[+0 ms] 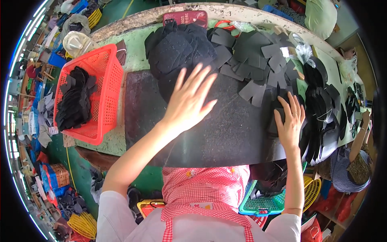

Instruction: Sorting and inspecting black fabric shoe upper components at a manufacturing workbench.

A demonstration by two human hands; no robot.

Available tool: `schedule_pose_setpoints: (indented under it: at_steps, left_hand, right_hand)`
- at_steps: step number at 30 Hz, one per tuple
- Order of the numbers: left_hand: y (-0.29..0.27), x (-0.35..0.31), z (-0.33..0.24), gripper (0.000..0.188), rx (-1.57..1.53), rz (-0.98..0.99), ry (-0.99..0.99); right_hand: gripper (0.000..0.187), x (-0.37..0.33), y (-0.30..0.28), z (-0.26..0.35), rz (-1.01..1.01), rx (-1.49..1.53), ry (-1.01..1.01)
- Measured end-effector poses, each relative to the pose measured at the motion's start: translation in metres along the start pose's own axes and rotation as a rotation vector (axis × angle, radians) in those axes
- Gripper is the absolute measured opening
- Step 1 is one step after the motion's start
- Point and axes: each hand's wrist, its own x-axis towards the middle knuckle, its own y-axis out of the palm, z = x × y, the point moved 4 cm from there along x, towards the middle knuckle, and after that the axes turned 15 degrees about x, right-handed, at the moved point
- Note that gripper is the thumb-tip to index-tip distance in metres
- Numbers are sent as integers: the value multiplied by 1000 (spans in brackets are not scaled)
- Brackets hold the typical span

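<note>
My left hand (189, 101) is open with fingers spread, at the near side of a heap of dark fabric pieces (177, 48). Its fingertips overlap the heap's lower edge; whether they press on it I cannot tell. My right hand (291, 124) lies at the right side of the black work mat (213, 133), fingers stretched and thumb apart. It touches a small dark stack (273, 126), partly hidden under the fingers. Beyond it, flat grey-black cut pieces (254, 56) are spread in overlapping layers. I wear a red checked apron (205, 185).
A red plastic basket (109, 97) holding black pieces stands at the left. Bundled black pieces (320, 109) hang at the right edge. A red phone-like case (185, 17) lies at the back. Below right is a green basket (264, 205). Another person (350, 165) sits far right.
</note>
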Motion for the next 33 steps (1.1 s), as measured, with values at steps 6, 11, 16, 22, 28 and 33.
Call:
schedule_pose_setpoints:
  at_steps: [6, 11, 16, 22, 28, 33]
  left_hand:
    - [-8, -36, 13, 82, -33, 145, 62]
    - [-8, -49, 7, 80, -139, 184, 174]
    - [-4, -55, 10, 67, -113, 141, 200]
    - [10, -52, 4, 55, -112, 123, 66]
    - [13, -36, 13, 32, -427, -69, -174]
    - [1, -25, 43, 34, -1305, -459, -660]
  right_hand:
    - [42, 84, -11, -19, -207, 232, 31]
    - [36, 136, 24, -23, -355, 6, -103]
    - [34, 135, 24, -2, -214, 495, 25]
    - [46, 113, 13, 34, -78, 1219, 90]
    - [21, 75, 26, 98, 113, 1424, 269]
    - [20, 55, 76, 145, 395, 1270, 156]
